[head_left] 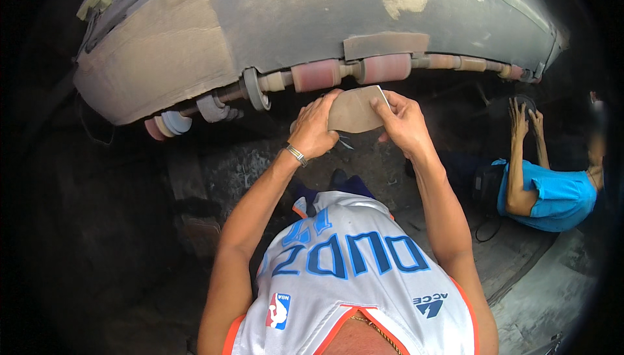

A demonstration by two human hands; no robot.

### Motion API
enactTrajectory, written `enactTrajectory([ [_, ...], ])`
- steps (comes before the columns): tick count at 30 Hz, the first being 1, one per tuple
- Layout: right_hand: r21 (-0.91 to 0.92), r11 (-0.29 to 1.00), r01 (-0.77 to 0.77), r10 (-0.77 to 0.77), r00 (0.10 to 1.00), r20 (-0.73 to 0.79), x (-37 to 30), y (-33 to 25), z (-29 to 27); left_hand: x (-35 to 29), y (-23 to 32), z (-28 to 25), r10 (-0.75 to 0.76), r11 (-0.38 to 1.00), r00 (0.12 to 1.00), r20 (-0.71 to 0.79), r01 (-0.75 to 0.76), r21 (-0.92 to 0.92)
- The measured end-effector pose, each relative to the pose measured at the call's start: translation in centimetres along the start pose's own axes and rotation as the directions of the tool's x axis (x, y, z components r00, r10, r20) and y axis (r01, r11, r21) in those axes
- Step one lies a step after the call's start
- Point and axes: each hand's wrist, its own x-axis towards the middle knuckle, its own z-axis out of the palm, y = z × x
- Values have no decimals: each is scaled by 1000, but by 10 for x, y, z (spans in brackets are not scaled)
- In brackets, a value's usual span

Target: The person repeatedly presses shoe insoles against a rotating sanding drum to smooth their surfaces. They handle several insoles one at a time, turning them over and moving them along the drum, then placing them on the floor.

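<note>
Between my two hands is a flat light-brown piece [355,111] with curved long sides and a thin pale edge at its right end; its material I cannot make out. My left hand [314,126] is closed on its left end, thumb below. At the right end, my right hand [403,121] pinches it, the thumb lying on top. Just beyond the piece, a shaft carries a pinkish-red sanding drum [385,68] and a similar drum [316,76], both with streaked, blurred surfaces. A gap shows between the piece and these drums.
Above the shaft stretches a long grey machine hood [292,11] with a brown board [162,43] on its left. Smaller wheels [170,124] sit at the shaft's left end. On the right, a co-worker in a blue shirt [552,192] holds both hands up near the shaft.
</note>
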Motion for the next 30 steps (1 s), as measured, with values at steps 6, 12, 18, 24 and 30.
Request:
enactTrajectory([
  [6, -166, 984, -66, 71, 997, 23, 30, 2, 12, -6, -4, 7, -151, 981, 989, -7, 149, -125],
  [12, 6, 1000, 11, -11, 998, -60, 19, 6, 8, 7, -2, 0, -94, 995, 996, -1, 94, 31],
  [18, 52, 998, -31, 34, 997, -73, 9, 1, -6, 29, 1, -4, -61, 998, 998, 17, 61, -33],
  [24, 55, 998, 20, -11, 989, -150, -10, -2, -20, 29, -4, 11, -157, 983, 987, -26, 153, -102],
  [30, 65, 998, 20, -11, 992, -130, -14, 4, -22, -12, -53, 20, -349, 542, 936, -50, 158, -826],
])
